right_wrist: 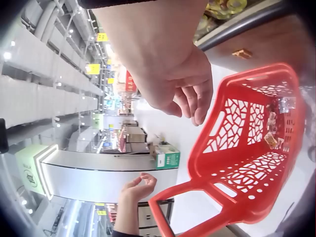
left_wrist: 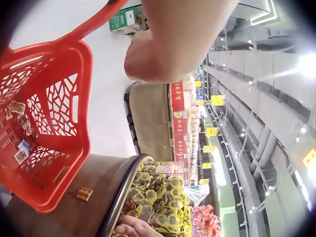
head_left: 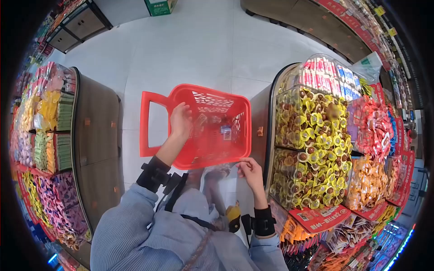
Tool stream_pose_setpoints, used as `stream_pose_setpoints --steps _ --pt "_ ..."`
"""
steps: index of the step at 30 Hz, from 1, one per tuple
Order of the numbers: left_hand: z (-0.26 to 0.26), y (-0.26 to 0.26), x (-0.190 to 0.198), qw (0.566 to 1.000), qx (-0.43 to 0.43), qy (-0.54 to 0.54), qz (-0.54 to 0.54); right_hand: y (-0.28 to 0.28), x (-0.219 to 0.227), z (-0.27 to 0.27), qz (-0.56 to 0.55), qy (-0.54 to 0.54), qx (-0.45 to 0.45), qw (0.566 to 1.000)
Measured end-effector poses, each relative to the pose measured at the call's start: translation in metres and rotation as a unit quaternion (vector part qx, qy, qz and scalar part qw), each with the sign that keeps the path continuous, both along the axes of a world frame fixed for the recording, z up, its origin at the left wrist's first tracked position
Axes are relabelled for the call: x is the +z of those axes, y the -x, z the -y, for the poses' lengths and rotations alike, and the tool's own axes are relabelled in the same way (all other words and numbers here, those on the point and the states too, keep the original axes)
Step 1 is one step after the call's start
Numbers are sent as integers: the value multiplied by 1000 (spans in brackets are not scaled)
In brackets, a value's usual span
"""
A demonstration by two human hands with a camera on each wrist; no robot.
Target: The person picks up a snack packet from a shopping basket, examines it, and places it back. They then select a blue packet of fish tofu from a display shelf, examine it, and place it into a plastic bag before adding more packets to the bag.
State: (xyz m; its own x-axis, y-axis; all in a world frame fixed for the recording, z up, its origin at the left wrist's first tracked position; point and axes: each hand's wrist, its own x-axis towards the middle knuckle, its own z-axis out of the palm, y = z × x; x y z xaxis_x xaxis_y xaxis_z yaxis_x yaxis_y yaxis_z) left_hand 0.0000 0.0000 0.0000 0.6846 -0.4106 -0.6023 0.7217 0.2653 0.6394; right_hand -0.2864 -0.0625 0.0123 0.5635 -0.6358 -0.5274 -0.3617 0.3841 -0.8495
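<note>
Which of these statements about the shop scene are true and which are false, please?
1. The basket is red. True.
2. The basket holds nothing. False: a few small wrapped items lie at its bottom.
3. The left hand is over the basket's near rim in the head view. True.
4. The sweets in the clear bin beside the right hand are mostly blue. False: they are mostly yellow and brown.
5. The person wears a black band on each wrist. True.
</note>
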Motion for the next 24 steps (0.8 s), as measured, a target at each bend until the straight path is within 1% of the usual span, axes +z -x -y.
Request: stream_pose_setpoints --steps 2,3,5,6,9,11,16,20,24 --pt "-9 23 -2 998 24 2 -58 19 -8 -3 -24 -20 -5 1000" --pt "-10 -50 -24 999 23 14 -24 -58 -60 -1 8 -26 -3 1000" --pt "-19 -37 -38 998 23 32 -51 -59 -79 -7 -24 -42 -3 999" --pt "-20 -30 -41 998 30 -13 -61 -56 -88 -11 -24 -67 -4 997" --pt "-26 -22 -34 998 -26 -40 -45 -68 -126 -21 -79 -94 1 992" --pt "-31 -20 -39 996 -25 -68 -55 -74 -147 -28 -84 -99 6 992" --pt "-46 -14 -51 994 0 -83 -76 -84 -184 -35 -109 -119 29 987" --pt "-52 -10 -58 992 19 -90 -89 -82 -219 -30 -106 -140 34 984" --pt "-53 0 -74 990 44 -93 -93 -80 -241 -19 -119 -143 31 982"
